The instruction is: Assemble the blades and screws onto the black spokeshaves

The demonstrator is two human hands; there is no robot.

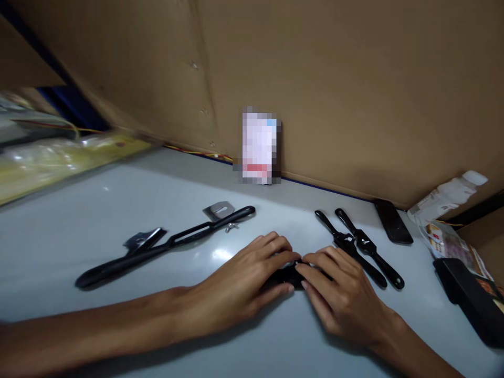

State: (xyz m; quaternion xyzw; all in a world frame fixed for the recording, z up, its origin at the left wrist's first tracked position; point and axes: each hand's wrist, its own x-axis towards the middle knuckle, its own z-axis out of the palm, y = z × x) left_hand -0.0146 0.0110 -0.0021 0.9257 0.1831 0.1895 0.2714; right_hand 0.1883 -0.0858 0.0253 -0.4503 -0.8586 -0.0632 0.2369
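Note:
A black spokeshave (290,276) lies low over the table, mostly covered by both hands. My left hand (262,270) is closed around its left side, thumb at the front edge and fingers over the top. From the other side, my right hand (340,294) grips it, fingertips pressing near its middle. To the left rests a long black double-handled tool body (118,269) with an open slot. Beside it are a grey slotted blade (220,209), a small metal wing screw (231,227) and a dark shiny plate (142,240).
Two more black spokeshaves (366,244) lie side by side right of my hands. Behind them is a black phone (394,223). A plastic bottle (449,197) and a black case-like object (470,299) sit farther right. A blurred-out card (260,147) leans on the cardboard wall (346,89).

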